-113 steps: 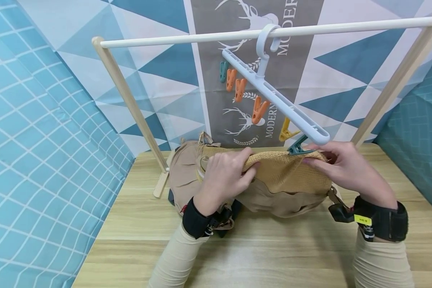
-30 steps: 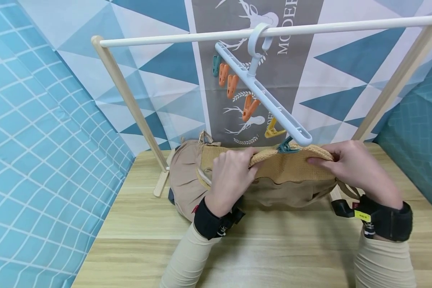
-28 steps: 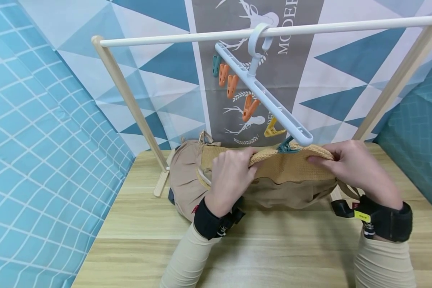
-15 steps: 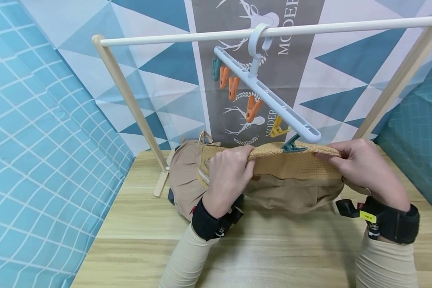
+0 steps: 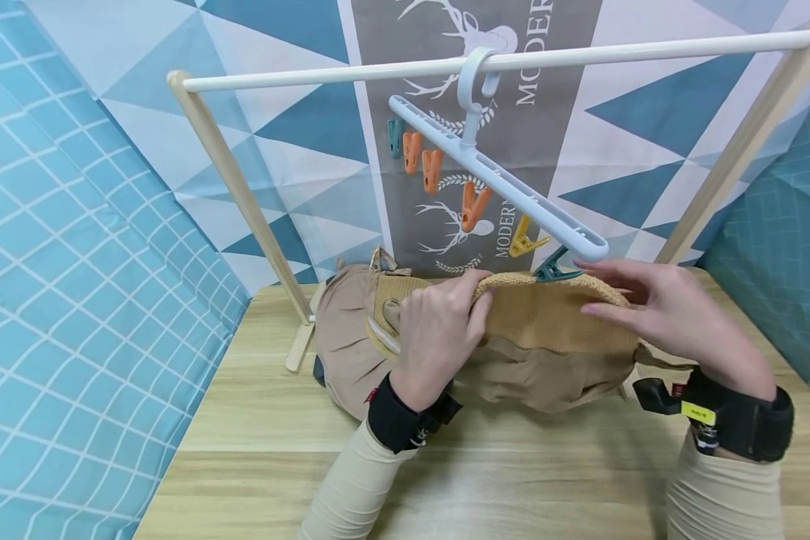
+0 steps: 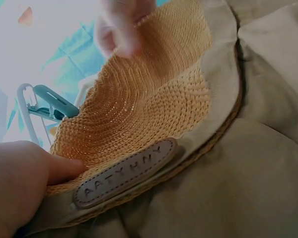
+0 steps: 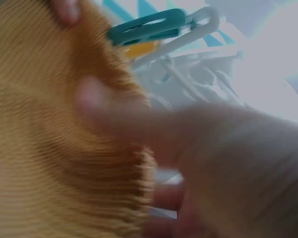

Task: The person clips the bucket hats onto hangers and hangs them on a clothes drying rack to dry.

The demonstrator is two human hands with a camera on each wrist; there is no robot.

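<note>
A tan fabric sun hat (image 5: 540,375) with a woven straw-yellow part hangs by its edge from a teal clothespin (image 5: 555,267) at the near end of a pale blue hanger (image 5: 513,191). My left hand (image 5: 439,330) pinches the woven edge left of the clothespin, thumb on the near side. In the left wrist view, an oval label (image 6: 125,172) lies close to that thumb. My right hand (image 5: 675,307) straddles the edge on the right, thumb in front and fingers behind, looser than the left; it is blurred in the right wrist view.
The hanger hooks over a white rod (image 5: 351,73) on a wooden stand. Several orange clothespins (image 5: 432,169) and a yellow clothespin (image 5: 526,237) hang along it. The hat's gathered fabric (image 5: 344,337) spreads left over the wooden table (image 5: 256,450), near the stand's foot (image 5: 300,347).
The hanger's near end has swung right, carrying the clothespin and hat edge. My right hand has shifted right, and its thumb and fingers are now spread wider. My left hand keeps its pinch.
</note>
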